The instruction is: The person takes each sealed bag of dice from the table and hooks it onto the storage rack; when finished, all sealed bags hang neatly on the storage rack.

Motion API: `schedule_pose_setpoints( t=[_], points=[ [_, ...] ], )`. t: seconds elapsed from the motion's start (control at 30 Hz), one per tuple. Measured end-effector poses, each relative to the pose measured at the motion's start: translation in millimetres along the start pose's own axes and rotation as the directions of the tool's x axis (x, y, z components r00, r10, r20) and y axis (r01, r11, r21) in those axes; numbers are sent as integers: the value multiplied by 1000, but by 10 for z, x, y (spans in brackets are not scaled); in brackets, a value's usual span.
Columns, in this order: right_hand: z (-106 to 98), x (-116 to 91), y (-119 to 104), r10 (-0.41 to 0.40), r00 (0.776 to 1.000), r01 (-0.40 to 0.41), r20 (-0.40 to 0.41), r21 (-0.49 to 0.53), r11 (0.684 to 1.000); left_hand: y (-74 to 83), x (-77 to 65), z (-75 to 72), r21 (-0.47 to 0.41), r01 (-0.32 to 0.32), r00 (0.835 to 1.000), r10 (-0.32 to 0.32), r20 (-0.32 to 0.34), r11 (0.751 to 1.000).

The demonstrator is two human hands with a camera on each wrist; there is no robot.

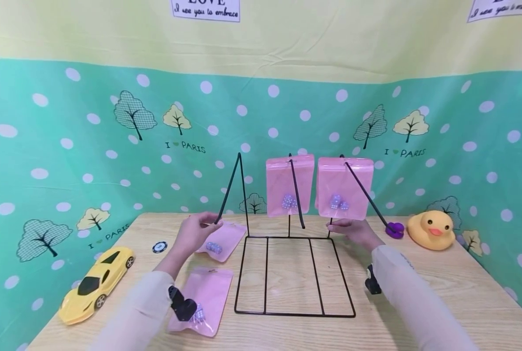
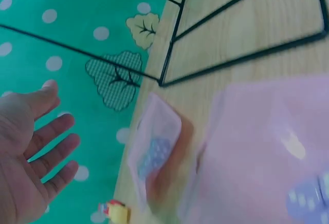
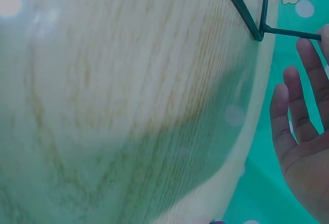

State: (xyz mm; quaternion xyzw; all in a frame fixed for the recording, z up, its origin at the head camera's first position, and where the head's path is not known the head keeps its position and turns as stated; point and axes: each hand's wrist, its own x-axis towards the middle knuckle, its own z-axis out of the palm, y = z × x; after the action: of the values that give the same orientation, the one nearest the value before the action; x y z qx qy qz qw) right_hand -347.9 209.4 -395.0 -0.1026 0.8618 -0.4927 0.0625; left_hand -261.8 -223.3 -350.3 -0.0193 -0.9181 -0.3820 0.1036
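A black wire display rack [image 1: 265,278] with three slanting arms stands on the table. Pink zip bags with dice hang from its middle arm, one bag [image 1: 290,183] showing in front, and from its right arm, where another bag [image 1: 344,185] faces me. My left hand [image 1: 195,234] is beside the bare left arm; the left wrist view shows its fingers spread and holding nothing. With thumb and forefinger, my right hand [image 1: 353,231] pinches the rack's right rear upright, low down. Two more pink bags lie left of the rack, one [image 1: 227,239] behind the other [image 1: 212,287].
A yellow toy car [image 1: 98,282] and a poker chip [image 1: 159,247] are on the left of the wooden table. At the right rear sit a yellow rubber duck [image 1: 432,231] and a small purple object [image 1: 394,230]. A green dotted cloth [image 1: 270,112] hangs behind.
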Motion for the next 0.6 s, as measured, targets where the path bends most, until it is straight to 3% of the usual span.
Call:
schedule_pose_setpoints(
  t=[0.27, 0.6],
  points=[
    [-22, 7, 1, -19, 1000, 20, 14, -21, 1000, -268, -239, -141, 25, 7, 998, -8, 57, 1000],
    [-36, 29, 6, -7, 1000, 8, 18, -39, 999, -504, -480, -144, 83, 63, 984, -76, 163, 995]
  ],
)
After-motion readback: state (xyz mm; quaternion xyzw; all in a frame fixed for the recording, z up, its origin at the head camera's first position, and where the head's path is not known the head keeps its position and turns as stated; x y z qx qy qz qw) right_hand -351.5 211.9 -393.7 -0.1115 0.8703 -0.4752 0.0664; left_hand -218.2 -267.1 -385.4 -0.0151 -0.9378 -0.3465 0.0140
